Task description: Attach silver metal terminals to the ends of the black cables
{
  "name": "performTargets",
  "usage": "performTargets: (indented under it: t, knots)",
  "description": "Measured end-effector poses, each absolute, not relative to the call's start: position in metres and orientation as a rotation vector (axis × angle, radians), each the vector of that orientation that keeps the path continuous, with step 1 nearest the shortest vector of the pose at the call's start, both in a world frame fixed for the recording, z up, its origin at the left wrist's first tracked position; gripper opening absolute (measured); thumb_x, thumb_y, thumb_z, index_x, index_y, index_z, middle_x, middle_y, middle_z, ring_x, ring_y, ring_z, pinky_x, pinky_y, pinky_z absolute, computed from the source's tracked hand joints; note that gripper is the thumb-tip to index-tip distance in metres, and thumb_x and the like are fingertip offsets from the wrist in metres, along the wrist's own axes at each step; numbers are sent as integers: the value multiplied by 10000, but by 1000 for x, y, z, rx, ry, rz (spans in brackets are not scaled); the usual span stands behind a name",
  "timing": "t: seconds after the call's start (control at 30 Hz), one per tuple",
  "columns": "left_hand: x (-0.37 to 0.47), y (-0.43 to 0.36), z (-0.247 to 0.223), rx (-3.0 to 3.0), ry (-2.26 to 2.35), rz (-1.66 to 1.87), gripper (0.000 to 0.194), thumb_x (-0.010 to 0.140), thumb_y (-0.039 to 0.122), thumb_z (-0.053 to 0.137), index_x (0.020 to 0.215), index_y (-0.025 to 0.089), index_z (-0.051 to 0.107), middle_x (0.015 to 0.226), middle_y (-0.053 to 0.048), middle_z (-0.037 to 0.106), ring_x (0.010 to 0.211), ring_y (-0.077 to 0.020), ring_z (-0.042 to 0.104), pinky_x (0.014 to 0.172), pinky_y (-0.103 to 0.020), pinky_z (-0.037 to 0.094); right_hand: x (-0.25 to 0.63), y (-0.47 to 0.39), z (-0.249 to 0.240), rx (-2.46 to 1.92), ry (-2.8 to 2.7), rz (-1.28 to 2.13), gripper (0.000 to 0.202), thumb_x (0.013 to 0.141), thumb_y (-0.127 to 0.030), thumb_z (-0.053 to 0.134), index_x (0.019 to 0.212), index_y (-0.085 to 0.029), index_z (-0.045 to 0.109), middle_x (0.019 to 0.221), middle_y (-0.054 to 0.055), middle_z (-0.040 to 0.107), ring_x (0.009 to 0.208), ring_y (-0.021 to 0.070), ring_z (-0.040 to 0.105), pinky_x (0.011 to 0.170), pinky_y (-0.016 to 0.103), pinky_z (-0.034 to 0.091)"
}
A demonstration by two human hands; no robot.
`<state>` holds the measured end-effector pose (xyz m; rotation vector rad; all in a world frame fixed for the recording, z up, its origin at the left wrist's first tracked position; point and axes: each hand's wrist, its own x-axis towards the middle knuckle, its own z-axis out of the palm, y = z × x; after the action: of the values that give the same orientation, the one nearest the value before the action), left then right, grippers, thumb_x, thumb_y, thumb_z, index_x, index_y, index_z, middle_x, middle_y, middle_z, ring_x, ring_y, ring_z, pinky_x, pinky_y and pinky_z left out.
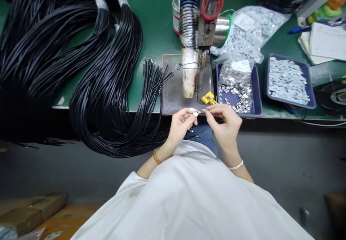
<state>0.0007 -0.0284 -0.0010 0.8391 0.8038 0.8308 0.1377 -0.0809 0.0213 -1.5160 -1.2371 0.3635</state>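
My left hand (181,123) is closed in a pinch at the front edge of the bench, on a small metal piece (198,112). White wrapping covers the tips of its thumb and index finger. Facing it, a short distance to the right, my right hand (224,122) pinches thumb to index finger on something thin, too small to name. Just beyond the right fingers lies a yellow-handled tool (208,98) on the dark work board (173,97). Beside that hand, a blue tray (257,101) holds small metal shells (244,97) and a plastic bag of them.
Black cable bundles (113,74) fill the left and hang over the edge. A taped hose (189,66) comes down over the board, next to a solder spool (223,30). Another tray (310,99) of pale pieces and a filled bag (248,34) are at right.
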Motion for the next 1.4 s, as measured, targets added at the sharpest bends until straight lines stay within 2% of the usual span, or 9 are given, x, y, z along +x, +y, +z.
performTargets:
  t: [0.23,0.43,0.63,0.73,0.87,0.97,1.07,1.2,1.4]
  knots:
    - [-1,-28,1,1003,859,891,242,758,380,791,812,166,693,637,18,634,584,-88,556,611,-226,467,142,-72,4,-1419,-1209,722,63,866,-268,688,873,-229,737,965,29,748,906,148,718,770,289,614]
    - [-4,-29,-3,1298,884,916,185,845,331,713,815,149,729,724,-23,697,654,-115,618,666,-238,505,144,-75,4,-1417,-1262,693,58,867,-233,681,883,-226,736,968,24,745,899,140,715,771,281,612]
    - [-5,-34,-14,1789,893,1119,119,910,228,649,891,146,733,821,-47,745,646,-102,588,658,-230,475,140,-80,7,-1464,-1317,526,55,866,-195,678,874,-229,720,1011,37,733,938,164,717,839,330,628]
    - [-3,-38,-16,1643,851,1125,127,943,235,608,892,155,692,758,-20,714,635,-86,603,619,-196,467,136,-80,7,-1400,-1214,636,35,865,-208,687,857,-229,714,1026,36,722,917,168,731,797,320,644]
    - [-2,-35,-9,1208,776,892,169,941,343,615,948,175,608,654,30,672,416,-34,440,412,-158,340,136,-78,4,-1427,-1210,557,40,870,-211,694,855,-234,723,1015,30,722,910,161,724,793,310,639]
    - [-3,-29,-4,1051,755,812,273,877,393,690,991,158,611,638,8,702,369,-31,403,368,-163,297,139,-77,3,-1422,-1148,486,71,915,-232,644,906,-238,713,997,36,722,943,177,723,807,334,638]
    - [-3,-24,-1,1017,761,801,286,844,401,722,910,130,659,586,3,677,363,-23,382,369,-164,277,141,-79,5,-1387,-1216,306,119,944,-191,587,965,-243,691,996,37,737,967,184,726,839,364,631]
    - [0,-19,-2,993,769,859,259,751,358,803,793,130,687,527,46,583,445,-30,451,455,-157,341,139,-82,7,-1298,-1468,110,187,869,-94,663,971,-250,673,987,16,758,913,158,729,832,331,620]
    - [3,-13,-4,888,764,849,273,700,374,827,709,135,697,490,75,449,446,-22,312,441,-182,234,140,-76,-2,-1345,-1259,291,107,900,-135,636,947,-230,651,945,20,745,874,146,731,733,280,623]
